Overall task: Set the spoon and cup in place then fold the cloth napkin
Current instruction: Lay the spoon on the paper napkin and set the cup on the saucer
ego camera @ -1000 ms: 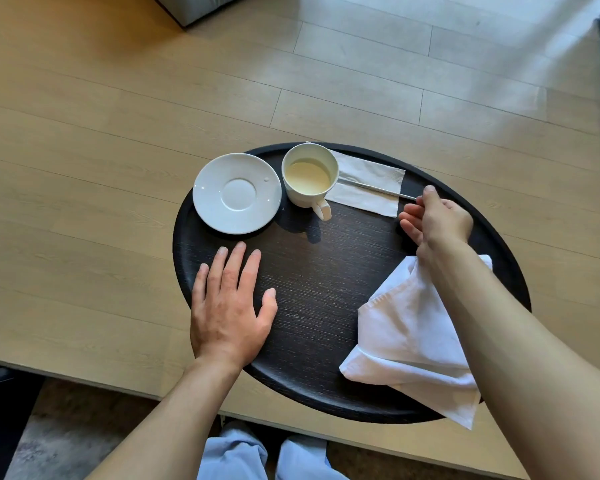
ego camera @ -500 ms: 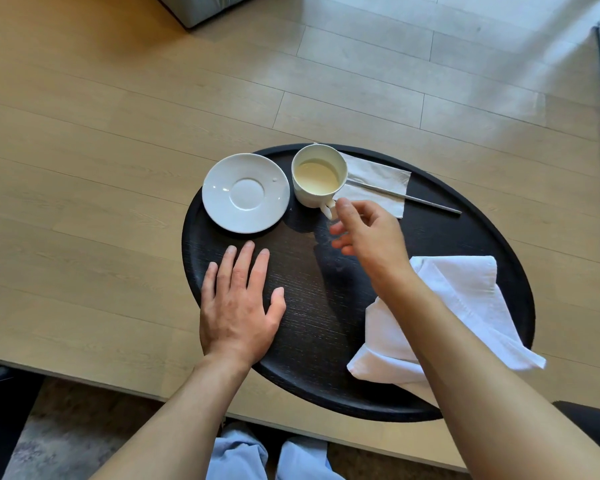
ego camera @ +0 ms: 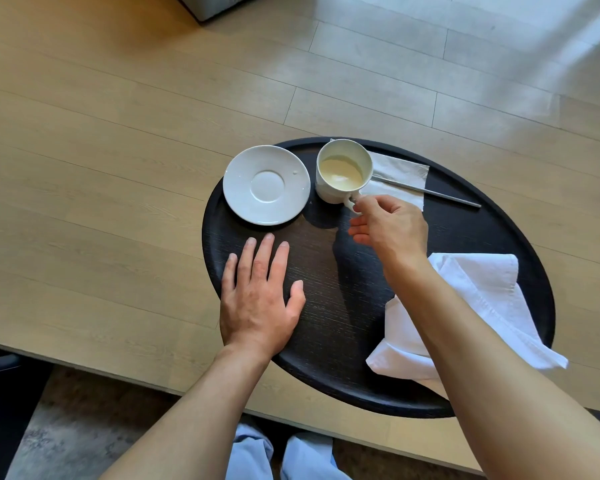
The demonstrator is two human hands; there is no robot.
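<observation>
A white cup (ego camera: 340, 174) with pale milky liquid stands at the back of a round black tray (ego camera: 326, 368). My right hand (ego camera: 392, 230) pinches the cup's handle with thumb and forefinger. Left of the cup lies an empty white saucer (ego camera: 266, 184). A metal spoon (ego camera: 433, 194) rests on a paper napkin (ego camera: 400, 173) behind my right hand. A crumpled white cloth napkin (ego camera: 482, 299) lies on the tray's right side, partly under my right forearm. My left hand (ego camera: 258, 299) lies flat on the tray, fingers spread.
The tray sits on a light wooden table (ego camera: 101, 202) whose near edge runs just below the tray. A grey piece of furniture (ego camera: 215, 5) stands beyond the table's far edge. My knees in light blue trousers (ego camera: 278, 455) show below.
My right hand moved left from the spoon's handle across the tray to the cup's handle and closed on it. The cloth napkin came into fuller view. My left hand stayed flat.
</observation>
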